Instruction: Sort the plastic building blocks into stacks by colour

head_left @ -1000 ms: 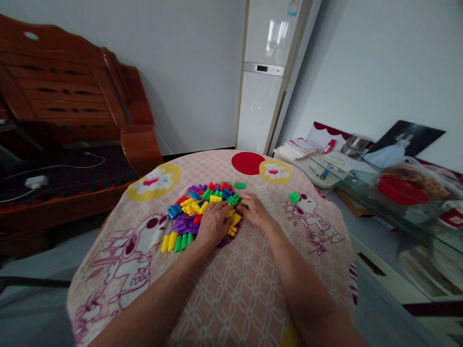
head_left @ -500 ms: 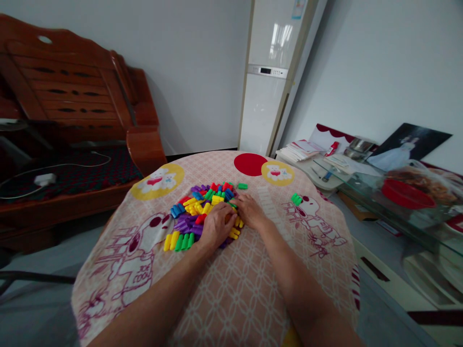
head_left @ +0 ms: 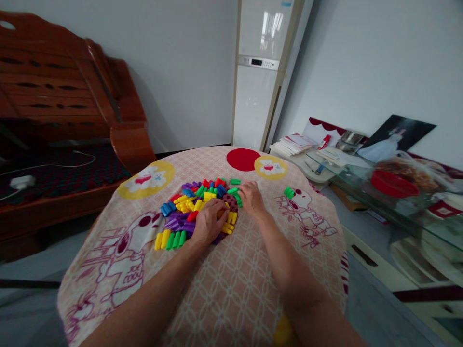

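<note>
A pile of small plastic building blocks point(head_left: 184, 205) in yellow, purple, blue, red and green lies on the round table. My left hand point(head_left: 210, 222) rests on the pile's near right side, thumb and fingers curled about a yellow block point(head_left: 219, 213) that is mostly covered. At the pile's right edge, the bent fingers of my right hand point(head_left: 252, 198) are against green blocks point(head_left: 234, 192). Between the hands a dark brown checked patch point(head_left: 230, 201) shows. Yellow and green blocks point(head_left: 176, 240) stand in a row at the near left; more yellow blocks point(head_left: 228, 226) lie beside my left thumb.
A patterned cloth covers the table point(head_left: 231, 294). One green block point(head_left: 236, 181) lies behind the pile, another green piece point(head_left: 289, 192) far right. A glass shelf point(head_left: 365, 195) with a red bowl point(head_left: 394, 184) stands at the right, a wooden bench point(head_left: 130, 140) at the left.
My right hand came in close to my left hand, then drew back right with the green blocks, baring the brown patch. My left hand stays on the pile. The view has swung slightly.
</note>
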Tool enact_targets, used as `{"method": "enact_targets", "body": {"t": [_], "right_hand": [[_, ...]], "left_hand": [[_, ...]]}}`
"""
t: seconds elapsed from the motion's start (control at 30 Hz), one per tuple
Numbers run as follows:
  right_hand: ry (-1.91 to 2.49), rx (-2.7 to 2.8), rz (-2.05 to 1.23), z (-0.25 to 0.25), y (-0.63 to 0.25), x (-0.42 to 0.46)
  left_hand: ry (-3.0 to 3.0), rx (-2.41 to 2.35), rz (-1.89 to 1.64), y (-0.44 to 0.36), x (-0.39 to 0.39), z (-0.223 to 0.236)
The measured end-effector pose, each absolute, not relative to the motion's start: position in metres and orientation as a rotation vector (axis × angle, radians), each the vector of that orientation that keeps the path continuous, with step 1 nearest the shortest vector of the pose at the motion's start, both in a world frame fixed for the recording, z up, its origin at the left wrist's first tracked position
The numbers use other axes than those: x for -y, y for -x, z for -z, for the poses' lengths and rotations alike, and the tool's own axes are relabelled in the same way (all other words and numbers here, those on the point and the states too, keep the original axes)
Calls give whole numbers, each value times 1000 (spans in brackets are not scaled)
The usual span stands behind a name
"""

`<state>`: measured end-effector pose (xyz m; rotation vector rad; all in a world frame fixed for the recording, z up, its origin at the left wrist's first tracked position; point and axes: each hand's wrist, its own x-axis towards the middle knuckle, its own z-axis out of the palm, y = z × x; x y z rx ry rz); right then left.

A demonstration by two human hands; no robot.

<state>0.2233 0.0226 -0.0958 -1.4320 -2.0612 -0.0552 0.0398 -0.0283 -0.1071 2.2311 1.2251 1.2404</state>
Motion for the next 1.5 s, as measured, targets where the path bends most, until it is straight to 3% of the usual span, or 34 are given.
{"method": "enact_targets", "body": {"t": [0.33, 0.83, 1.03, 1.2, 1.37, 1.5], "right_hand": [[2219, 1587, 260, 42, -349, 5], [2405, 1579, 216, 71, -352, 2], [2098, 1484, 214, 55, -329, -1], [1596, 1772, -85, 38, -266, 2], [1251, 2138, -338, 42, -181, 29], [996, 2486, -245, 67, -124, 51]], "left_hand": [[-2235, -1218, -1244, -40, 27, 110], [-2223, -1210, -1221, -40, 28, 109], [-2215, -1202, -1217, -43, 31, 111], [-2190, -1219, -1266, -33, 31, 92], [-1956, -1565, -1454, 14, 15, 62], [-1710, -1835, -1408, 50, -5, 75]]}}
